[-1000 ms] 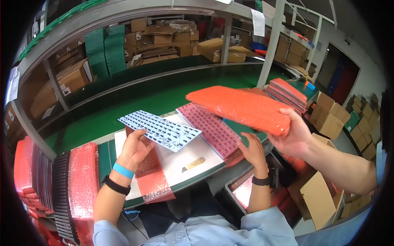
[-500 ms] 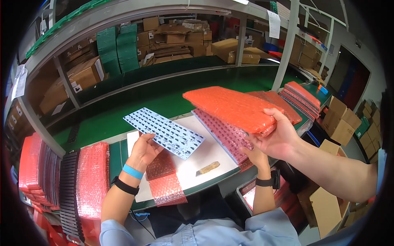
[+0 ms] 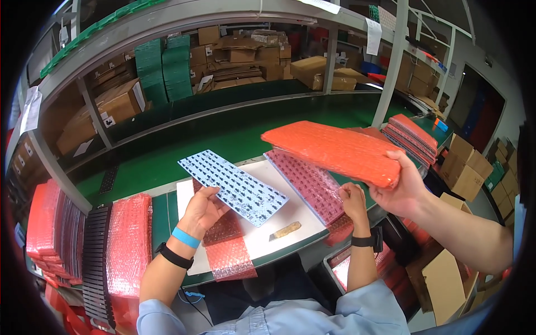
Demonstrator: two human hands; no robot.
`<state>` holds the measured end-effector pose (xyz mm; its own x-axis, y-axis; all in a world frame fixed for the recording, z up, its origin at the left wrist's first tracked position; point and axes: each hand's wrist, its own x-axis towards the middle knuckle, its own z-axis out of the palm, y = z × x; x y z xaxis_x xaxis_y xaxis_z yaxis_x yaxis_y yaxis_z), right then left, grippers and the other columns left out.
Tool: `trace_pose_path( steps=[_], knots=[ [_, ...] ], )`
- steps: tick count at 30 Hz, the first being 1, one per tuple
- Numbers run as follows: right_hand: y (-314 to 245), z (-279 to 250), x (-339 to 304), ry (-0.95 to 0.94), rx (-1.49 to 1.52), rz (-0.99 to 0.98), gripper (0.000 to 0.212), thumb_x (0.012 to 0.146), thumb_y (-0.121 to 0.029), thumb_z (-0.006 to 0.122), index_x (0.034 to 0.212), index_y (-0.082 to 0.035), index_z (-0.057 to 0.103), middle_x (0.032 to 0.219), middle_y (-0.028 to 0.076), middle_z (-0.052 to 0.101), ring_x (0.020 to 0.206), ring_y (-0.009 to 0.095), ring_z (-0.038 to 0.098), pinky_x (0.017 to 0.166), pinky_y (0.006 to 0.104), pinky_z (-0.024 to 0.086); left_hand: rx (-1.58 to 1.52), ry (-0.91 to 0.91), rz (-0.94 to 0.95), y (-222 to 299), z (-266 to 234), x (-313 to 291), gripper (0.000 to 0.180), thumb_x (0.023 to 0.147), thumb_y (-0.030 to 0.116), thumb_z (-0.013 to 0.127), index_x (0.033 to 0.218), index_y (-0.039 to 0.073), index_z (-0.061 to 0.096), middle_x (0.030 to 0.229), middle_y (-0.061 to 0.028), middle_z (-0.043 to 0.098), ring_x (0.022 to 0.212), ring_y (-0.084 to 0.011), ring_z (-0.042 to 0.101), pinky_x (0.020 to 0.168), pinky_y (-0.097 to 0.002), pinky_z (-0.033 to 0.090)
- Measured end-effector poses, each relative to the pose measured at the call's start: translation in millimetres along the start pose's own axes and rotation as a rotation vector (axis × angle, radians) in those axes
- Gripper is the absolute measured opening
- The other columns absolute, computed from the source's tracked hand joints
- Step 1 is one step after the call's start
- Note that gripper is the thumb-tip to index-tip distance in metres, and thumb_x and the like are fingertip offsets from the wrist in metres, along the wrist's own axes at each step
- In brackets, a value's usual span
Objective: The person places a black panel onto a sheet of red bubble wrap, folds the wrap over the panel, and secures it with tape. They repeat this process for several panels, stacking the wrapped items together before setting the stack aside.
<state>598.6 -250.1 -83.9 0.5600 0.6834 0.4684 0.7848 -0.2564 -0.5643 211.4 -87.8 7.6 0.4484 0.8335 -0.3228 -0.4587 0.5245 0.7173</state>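
Right hand (image 3: 354,205): fingers spread one second ago, now curled in; hold, if any, cannot tell. Left hand (image 3: 202,211): thumb and fingers pinching one white keyboard circuit board (image 3: 234,187); board lies ahead and to its right, long axis running far left to near right, left hand nearer. Pink-wrapped keyboard board (image 3: 306,184), ahead-left of right hand. Red bubble-wrap packet (image 3: 332,151), raised above it, in co-worker's hand (image 3: 403,187)

Between my left hand (image 3: 205,211) and my right hand (image 3: 353,202), the flat white sheet (image 3: 298,213) leaves a passage, with a tan-handled cutter (image 3: 286,229) lying in it. The puffy red bubble-wrap package (image 3: 335,149) in a co-worker's hand (image 3: 401,192) blocks my right side. Beyond my pale-blue, black-dotted flat board (image 3: 233,185), the long green surface (image 3: 245,123) gives room.
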Motion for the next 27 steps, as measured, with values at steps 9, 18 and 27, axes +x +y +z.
trace_pose_path(
  steps=[9,18,27],
  knots=[
    [-30,-24,-6,0.034,-0.037,0.014,0.026,0.088,-0.014,0.067,0.11,-0.001,0.061,0.103,0.018,0.067,0.096,0.028,0.066,0.085,0.0366,0.051,0.014,0.003,-0.014,3,3,-8,0.033,0.093,0.006,0.051,0.126,0.006,0.052,0.118,-0.0126,0.062,0.111,-0.0274,0.06,0.098,-0.0449,0.05],
    [-5,-67,-19,-0.105,0.092,0.083,0.03,0.088,-0.011,0.066,0.114,0.002,0.06,0.105,0.014,0.069,0.096,0.026,0.066,0.085,0.0348,0.053,0.038,-0.084,-0.029,-5,32,-5,0.032,0.093,0.002,0.052,0.125,0.003,0.052,0.122,-0.0148,0.062,0.111,-0.0283,0.061,0.099,-0.0453,0.05],
    [-37,-65,-41,-0.154,0.764,0.421,0.027,0.095,-0.014,0.064,0.118,0.0,0.061,0.089,0.009,0.068,0.074,0.014,0.066,0.064,0.0267,0.053,0.248,-0.248,-0.048,-89,121,58,0.031,0.096,-0.003,0.047,0.127,0.001,0.049,0.121,-0.0171,0.061,0.108,-0.0309,0.063,0.096,-0.05,0.054]
  ],
)
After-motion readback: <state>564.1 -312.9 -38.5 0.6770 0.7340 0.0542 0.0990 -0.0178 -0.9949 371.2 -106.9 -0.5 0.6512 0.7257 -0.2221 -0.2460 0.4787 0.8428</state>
